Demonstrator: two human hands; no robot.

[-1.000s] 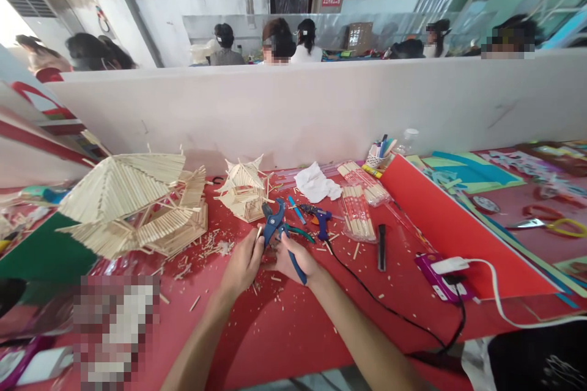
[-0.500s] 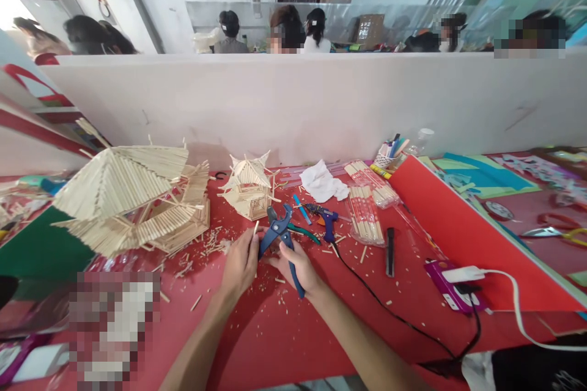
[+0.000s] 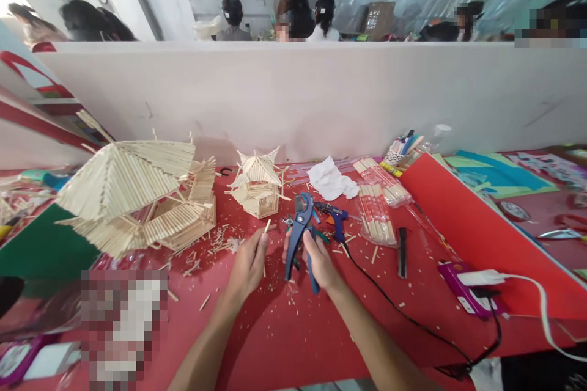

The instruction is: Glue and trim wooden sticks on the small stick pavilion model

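Between finger and thumb, my left hand (image 3: pixel 250 263) pinches a short wooden stick (image 3: pixel 267 226), its tip pointing up. My right hand (image 3: pixel 318 259) is wrapped round the handles of a blue cutter (image 3: pixel 300 226), whose head points up and away. The cutter and the stick are apart. Behind my hands stands a small wooden stick pavilion (image 3: pixel 257 186). A larger stick pavilion (image 3: pixel 132 189) with a wide roof is on the left. Small stick offcuts (image 3: pixel 220 241) lie scattered left of my left hand.
Right of my hands lie a blue glue gun (image 3: pixel 338 224), packs of sticks (image 3: pixel 376 214), a white cloth (image 3: pixel 331 178) and a black tool (image 3: pixel 402 252). A red board (image 3: pixel 481 238) and a purple power strip (image 3: pixel 472 290) are farther right. People sit beyond the white partition (image 3: pixel 293 91).
The cutter has moved right, away from my left hand, and turned more upright. My left hand has shifted slightly right with the stick. The whole view has also shifted a little.
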